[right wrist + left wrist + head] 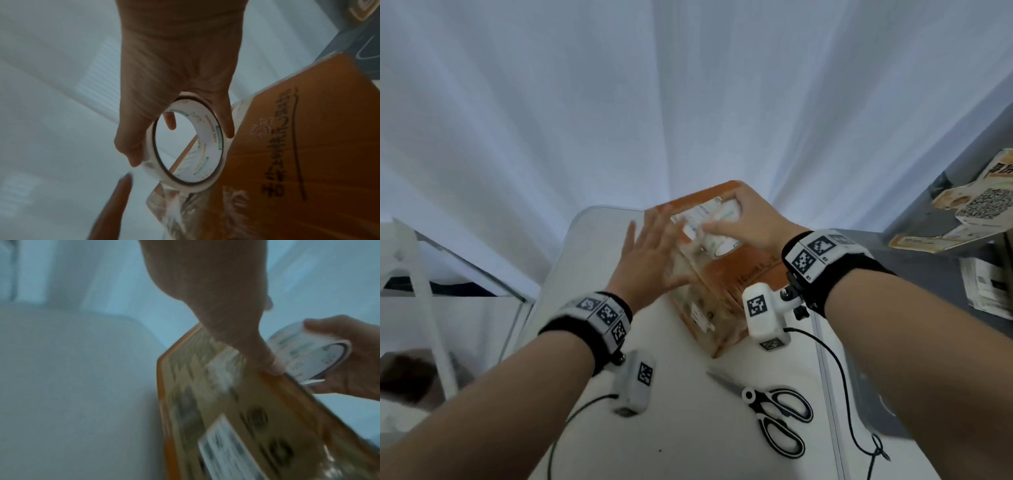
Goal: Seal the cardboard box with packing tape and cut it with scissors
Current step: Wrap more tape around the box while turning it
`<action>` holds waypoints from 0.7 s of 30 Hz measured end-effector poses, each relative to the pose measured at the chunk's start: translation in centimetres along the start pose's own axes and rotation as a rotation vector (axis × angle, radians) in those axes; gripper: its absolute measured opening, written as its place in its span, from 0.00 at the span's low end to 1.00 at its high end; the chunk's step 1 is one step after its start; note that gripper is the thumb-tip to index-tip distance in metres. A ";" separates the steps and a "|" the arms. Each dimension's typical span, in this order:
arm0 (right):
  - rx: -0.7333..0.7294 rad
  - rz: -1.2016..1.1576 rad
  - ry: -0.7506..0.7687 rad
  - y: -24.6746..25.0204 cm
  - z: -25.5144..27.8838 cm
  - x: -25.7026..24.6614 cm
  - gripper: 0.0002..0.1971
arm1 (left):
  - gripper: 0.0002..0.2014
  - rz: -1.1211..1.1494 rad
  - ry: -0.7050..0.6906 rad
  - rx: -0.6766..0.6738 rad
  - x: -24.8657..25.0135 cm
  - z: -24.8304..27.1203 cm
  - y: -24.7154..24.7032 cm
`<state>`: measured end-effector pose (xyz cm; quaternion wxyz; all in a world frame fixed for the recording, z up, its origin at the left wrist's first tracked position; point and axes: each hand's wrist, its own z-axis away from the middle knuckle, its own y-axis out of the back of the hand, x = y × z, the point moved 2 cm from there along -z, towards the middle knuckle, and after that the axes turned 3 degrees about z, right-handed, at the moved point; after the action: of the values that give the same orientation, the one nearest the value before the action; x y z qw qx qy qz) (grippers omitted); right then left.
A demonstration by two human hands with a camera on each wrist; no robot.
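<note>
Head view: the right hand [750, 222] grips the packing tape roll [719, 228], fingers [226, 120] curled round its rim and thumb on the opposite side, holding it against the top of the cardboard box [756, 270] on the white table [681, 428]. Just left of those fingers, the left hand [650, 253] lies flat with fingers [654, 228] spread, pressing the box's taped top (glossy, wrinkled in places). Scissors [774, 411] lie on the table, well behind both hands, nearer the person.
</note>
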<state>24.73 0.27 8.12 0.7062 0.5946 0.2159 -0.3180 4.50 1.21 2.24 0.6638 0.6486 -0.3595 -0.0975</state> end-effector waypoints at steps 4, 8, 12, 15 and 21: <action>-0.156 0.077 0.030 -1.3 1.1 1.0 0.31 | 0.22 -0.078 -0.180 -0.227 0.5 -1.4 -0.2; -0.156 0.091 0.070 -0.6 1.3 1.3 0.29 | 0.25 -0.110 -0.013 -0.245 2.3 -2.4 -2.4; -0.130 0.178 0.100 0.1 1.3 1.5 0.33 | 0.25 -0.025 0.108 -0.277 3.4 -4.0 -2.9; -0.049 0.264 0.074 0.7 1.4 2.3 0.39 | 0.28 0.016 0.191 -0.309 3.4 -4.8 -2.9; -0.017 0.166 0.046 -1.4 2.0 3.1 0.49 | 0.36 0.009 0.287 -0.387 3.5 -6.0 -3.1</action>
<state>25.78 -2.36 5.44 0.7300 0.6116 0.1849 -0.2426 11.66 3.44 1.18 0.8203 0.5151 -0.2388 -0.0685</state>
